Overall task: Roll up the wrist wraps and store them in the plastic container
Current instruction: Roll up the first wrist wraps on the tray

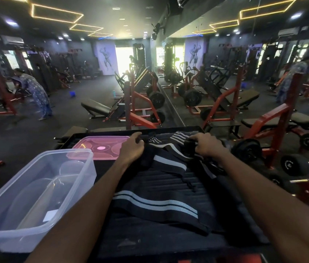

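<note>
Black wrist wraps with grey-white stripes [161, 204] lie unrolled and overlapping on a black ribbed platform [169, 242]. At the far end of the pile, my left hand [132, 147] grips a black wrap end with curled fingers. My right hand [206, 144] grips another wrap end [178, 137] beside it. A clear plastic container [36, 194] stands empty at the left, near my left forearm. Its pink lid [100, 147] lies flat behind it.
Red and black gym benches and plate-loaded machines [144, 103] stand beyond the platform, with a mirror wall at the right. Dumbbells on a red rack [294, 164] sit to the right. A person [36, 93] bends over at the far left.
</note>
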Tool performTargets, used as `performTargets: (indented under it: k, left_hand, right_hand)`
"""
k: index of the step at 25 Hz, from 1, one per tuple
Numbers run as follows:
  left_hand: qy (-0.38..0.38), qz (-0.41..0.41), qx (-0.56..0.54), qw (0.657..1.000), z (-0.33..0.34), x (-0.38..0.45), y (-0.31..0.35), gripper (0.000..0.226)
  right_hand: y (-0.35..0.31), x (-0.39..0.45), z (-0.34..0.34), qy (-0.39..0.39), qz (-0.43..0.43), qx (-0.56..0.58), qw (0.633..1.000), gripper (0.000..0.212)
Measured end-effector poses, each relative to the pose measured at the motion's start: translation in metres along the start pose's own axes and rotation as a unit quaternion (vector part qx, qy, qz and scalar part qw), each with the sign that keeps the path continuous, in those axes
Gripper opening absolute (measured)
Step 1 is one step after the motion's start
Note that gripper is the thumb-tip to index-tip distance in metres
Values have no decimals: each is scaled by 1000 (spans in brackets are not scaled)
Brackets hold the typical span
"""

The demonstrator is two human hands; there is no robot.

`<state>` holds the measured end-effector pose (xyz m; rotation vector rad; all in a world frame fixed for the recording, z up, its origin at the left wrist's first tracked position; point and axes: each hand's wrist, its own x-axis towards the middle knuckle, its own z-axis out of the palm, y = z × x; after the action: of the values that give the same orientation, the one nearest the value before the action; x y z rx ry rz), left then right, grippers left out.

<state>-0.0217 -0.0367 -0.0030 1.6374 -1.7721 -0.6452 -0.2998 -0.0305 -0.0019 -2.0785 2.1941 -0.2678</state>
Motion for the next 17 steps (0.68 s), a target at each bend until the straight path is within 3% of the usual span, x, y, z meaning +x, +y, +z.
performTargets:
  k: [2,5,8,10,11,14,16,17]
  left_hand:
    - [-49,23,82,995,8,0,-7,43]
    - [-35,15,128,991,16,3,-17,46]
    - [-25,-10,119,993,14,3,-23,49]
    - [-9,-15,97,995,10,5,-29,42]
    - [1,-8,86,996,8,5,-29,34]
    - [39,16,34,999,1,0,-21,25]
    - [65,21,-16,998,-4,-1,-17,20]
    - [73,17,-45,996,-7,1,-15,15]
  right_hand:
    - [-4,-1,2,40,16,-54,998,49]
    - [-15,-2,6,128,-7,-144,981,40]
    - [-34,-4,9,173,-96,-66,978,27]
    - [-51,-5,18,116,-126,76,982,26]
    - [-61,-7,23,63,-128,127,982,37]
    - [-90,-18,44,-50,-140,91,985,85]
    - [-103,-18,52,-36,-139,84,986,82]
    - [-106,-14,50,-16,-134,125,983,69]
